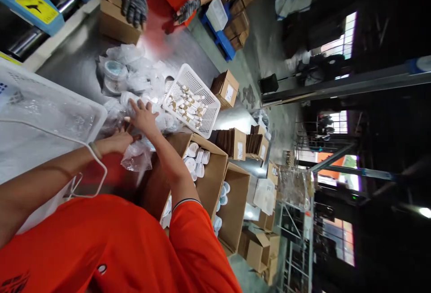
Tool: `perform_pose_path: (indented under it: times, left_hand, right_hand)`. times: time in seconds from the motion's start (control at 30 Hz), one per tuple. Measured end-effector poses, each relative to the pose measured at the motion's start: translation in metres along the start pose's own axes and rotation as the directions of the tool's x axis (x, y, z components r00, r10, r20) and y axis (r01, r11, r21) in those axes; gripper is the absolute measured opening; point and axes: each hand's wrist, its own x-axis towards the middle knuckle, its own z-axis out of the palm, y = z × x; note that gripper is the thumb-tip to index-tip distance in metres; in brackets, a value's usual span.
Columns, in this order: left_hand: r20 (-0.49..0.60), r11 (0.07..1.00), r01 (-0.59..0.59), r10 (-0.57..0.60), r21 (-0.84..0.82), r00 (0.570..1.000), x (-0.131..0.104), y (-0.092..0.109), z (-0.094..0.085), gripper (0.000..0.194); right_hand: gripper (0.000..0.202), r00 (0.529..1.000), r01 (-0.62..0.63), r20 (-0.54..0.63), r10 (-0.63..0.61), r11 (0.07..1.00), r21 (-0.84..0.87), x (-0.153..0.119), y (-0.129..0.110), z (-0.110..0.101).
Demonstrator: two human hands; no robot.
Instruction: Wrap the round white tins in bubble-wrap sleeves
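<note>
My left hand (120,141), a band on its wrist, is low over a pile of clear plastic bags. Its fingers are bent and look closed on a crumpled clear plastic bag (137,156), which hangs beside them. Just past it, my right hand (145,117) lies palm down with fingers spread, touching bagged round tubs. One bagged tub (115,71) with a pale blue top stands farther up the pile. Beside the right hand is a white perforated basket (211,118) holding many small white pieces with gold-coloured parts (188,107).
Two open cartons, one nearer (210,172) and one farther (237,203), hold white tubs. A white bin (99,115) stands at left, with a white cable (50,130) across it. Opposite, a co-worker's gloved hand (134,6) rests on a small carton (116,21). Folded cardboard stacks (229,91) stand right.
</note>
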Motion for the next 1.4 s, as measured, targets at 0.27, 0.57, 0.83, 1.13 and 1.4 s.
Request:
perform_pose_path:
  times: [0.27,0.57,0.83,1.13,1.4]
  left_hand:
    - [0.159,0.998,0.054,-0.059,0.034,0.985,-0.007,0.017,-0.017,0.088]
    - [0.166,0.998,0.060,-0.059,-0.004,0.984,-0.008,0.018,-0.019,0.081]
    - [0.186,0.997,0.071,-0.069,-0.007,0.980,-0.010,0.023,-0.027,0.083]
    - [0.190,0.996,0.082,-0.078,-0.016,0.979,-0.012,0.025,-0.031,0.090]
    - [0.198,0.997,0.070,-0.077,0.045,0.977,-0.009,0.020,-0.026,0.075]
  right_hand:
    - [0.054,0.994,-0.096,-0.044,0.100,0.992,0.077,0.036,0.026,-0.033]
    - [0.057,0.991,-0.120,0.073,0.114,0.990,0.076,0.071,0.053,-0.011]
    - [0.059,0.992,-0.098,0.083,0.096,0.995,0.020,0.071,0.053,-0.012]
    - [0.064,0.987,-0.129,0.102,0.124,0.991,0.036,0.072,0.053,-0.012]
    - [0.061,0.986,-0.138,0.104,0.129,0.987,0.078,0.074,0.054,-0.009]
